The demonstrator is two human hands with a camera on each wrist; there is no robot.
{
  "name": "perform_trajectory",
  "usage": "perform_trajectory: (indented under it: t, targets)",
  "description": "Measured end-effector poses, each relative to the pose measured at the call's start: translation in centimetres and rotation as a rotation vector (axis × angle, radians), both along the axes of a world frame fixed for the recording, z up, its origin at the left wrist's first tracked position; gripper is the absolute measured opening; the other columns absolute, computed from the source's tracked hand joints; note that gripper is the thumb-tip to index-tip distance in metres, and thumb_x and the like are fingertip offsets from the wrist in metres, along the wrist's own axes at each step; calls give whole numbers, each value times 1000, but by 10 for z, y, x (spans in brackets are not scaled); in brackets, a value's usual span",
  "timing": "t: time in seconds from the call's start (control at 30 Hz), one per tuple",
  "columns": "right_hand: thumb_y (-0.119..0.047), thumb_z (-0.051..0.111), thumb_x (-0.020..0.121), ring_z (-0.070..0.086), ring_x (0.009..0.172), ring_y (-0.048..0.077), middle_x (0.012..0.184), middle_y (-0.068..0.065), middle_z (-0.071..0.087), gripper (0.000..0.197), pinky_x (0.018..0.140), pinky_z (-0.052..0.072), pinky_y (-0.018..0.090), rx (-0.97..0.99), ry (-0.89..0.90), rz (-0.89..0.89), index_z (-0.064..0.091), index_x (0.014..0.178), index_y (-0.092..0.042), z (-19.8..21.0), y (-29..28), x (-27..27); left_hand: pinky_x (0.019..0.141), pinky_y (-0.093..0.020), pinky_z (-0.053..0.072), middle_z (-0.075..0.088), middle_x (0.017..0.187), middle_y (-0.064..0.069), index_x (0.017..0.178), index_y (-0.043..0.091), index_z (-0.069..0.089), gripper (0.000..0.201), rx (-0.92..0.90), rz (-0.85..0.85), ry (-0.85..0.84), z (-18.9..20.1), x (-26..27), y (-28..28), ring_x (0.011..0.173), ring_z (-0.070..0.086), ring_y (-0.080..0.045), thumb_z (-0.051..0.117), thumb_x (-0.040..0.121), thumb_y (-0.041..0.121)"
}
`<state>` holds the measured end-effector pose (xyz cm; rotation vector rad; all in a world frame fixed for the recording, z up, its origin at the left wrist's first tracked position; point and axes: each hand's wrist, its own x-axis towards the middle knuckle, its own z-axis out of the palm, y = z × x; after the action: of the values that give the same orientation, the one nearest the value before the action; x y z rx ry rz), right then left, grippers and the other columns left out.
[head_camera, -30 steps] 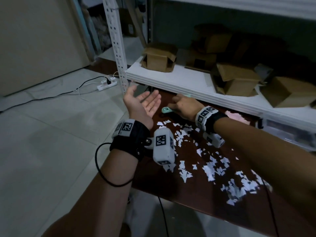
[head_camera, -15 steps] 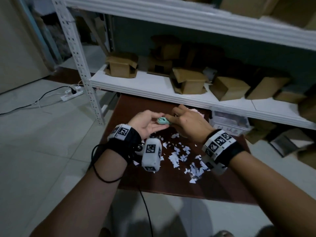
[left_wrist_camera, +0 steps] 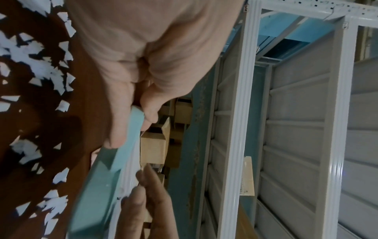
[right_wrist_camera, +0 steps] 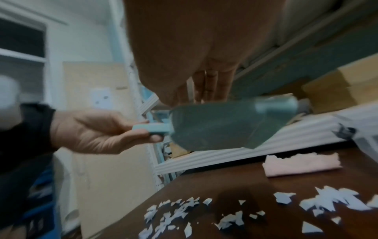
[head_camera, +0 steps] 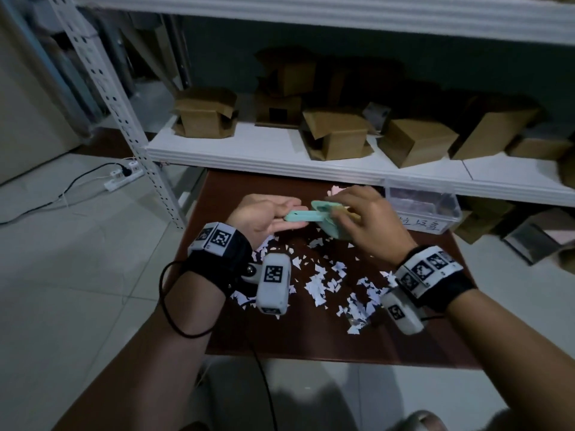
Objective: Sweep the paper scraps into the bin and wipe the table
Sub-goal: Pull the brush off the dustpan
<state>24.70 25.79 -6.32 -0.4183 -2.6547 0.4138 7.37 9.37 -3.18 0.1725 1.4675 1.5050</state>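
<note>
Dustpan set held in both hands above the scraps

The paper scraps [head_camera: 326, 281] are spread across the near half of the brown table [head_camera: 311, 346], none of them gathered yet, so the sweeping is judged not to have begun. Above them, clear of the tabletop, a small mint-green dustpan [right_wrist_camera: 206, 129] is held. Its short handle [head_camera: 298, 216] is pinched between the thumb and fingers of the left hand [head_camera: 264, 217], a grip that leaves the pan's open mouth free. The right hand [head_camera: 367, 225] is curled over the pan's far side; in the right wrist view a mint-green cylindrical piece [right_wrist_camera: 276, 105] shows at the pan's upper edge, and pale bristles seem to run along the pan in the left wrist view, so a clipped-in brush is probably being pulled out, though the frames are too blurred to be sure. The two hands are kept close together, most likely because one must steady the pan while the other works the brush loose.

A folded pink cloth [right_wrist_camera: 302, 163] lies at the back of the table, well clear of the scraps, presumably kept for the wiping. To its right a clear plastic box [head_camera: 423, 209] with a handwritten label stands at the table's back corner; it may serve as the bin. Behind, cardboard boxes [head_camera: 336, 135] are ranged on a white shelf [head_camera: 264, 154]
</note>
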Motion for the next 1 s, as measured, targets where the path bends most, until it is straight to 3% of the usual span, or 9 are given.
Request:
perform_trajectory:
  t: [0.1, 0.23, 0.37, 0.5, 0.7, 0.9, 1.0]
  targets:
    - [-38, 59, 100, 58, 107, 12, 117, -7, 63, 33, 93, 54, 42, -170, -18, -143, 67, 128, -23, -5, 19, 7, 74, -32, 68, 79, 115, -24, 121, -10, 70, 22, -7, -14, 53, 1, -3, 2, 100, 80, -35, 57, 103, -8]
    - [-35, 66, 96, 57, 107, 10, 120, -8, 59, 32, 96, 53, 37, -219, -107, -139, 68, 127, -28, -12, 17, 7, 81, -34, 68, 78, 119, -23, 125, -8, 69, 25, 49, -68, 108, -1, 2, 8, 106, 79, -34, 56, 104, -9]
    - [-30, 75, 89, 54, 112, 12, 121, -6, 57, 38, 99, 49, 33, -148, -129, -117, 70, 126, -28, -17, 11, 4, 84, -37, 68, 79, 115, -21, 127, -7, 69, 27, 45, -116, 188, -8, 8, 12, 104, 80, -32, 56, 103, -10]
    - [-28, 79, 86, 53, 115, 15, 124, -4, 55, 38, 96, 51, 37, -9, -123, -178, 72, 123, -28, -20, 7, 0, 85, -36, 67, 80, 114, -19, 125, -5, 70, 27, 84, -143, 264, -10, 12, 11, 103, 80, -28, 60, 101, -10]
    - [-21, 74, 89, 63, 83, 20, 117, -1, 51, 24, 76, 58, 44, 66, -23, -71, 73, 112, -15, -13, 5, -1, 86, -36, 67, 76, 123, -23, 130, -10, 67, 30, 169, -121, 249, -6, 9, 5, 110, 78, -31, 57, 102, -10]
    - [-25, 69, 91, 63, 82, 23, 116, 5, 54, 25, 75, 59, 39, 132, 28, -105, 71, 109, -8, -5, 5, -7, 85, -37, 67, 78, 118, -23, 127, -8, 68, 29, 186, -78, 255, -6, 3, 3, 107, 79, -32, 55, 102, -12]
    - [-17, 75, 88, 58, 79, 16, 105, 6, 60, 18, 74, 49, 21, 95, 117, -152, 75, 100, -4, -1, 8, -8, 84, -36, 67, 78, 118, -23, 127, -8, 68, 29, 158, -74, 281, -6, -2, 1, 106, 79, -32, 57, 101, -13]
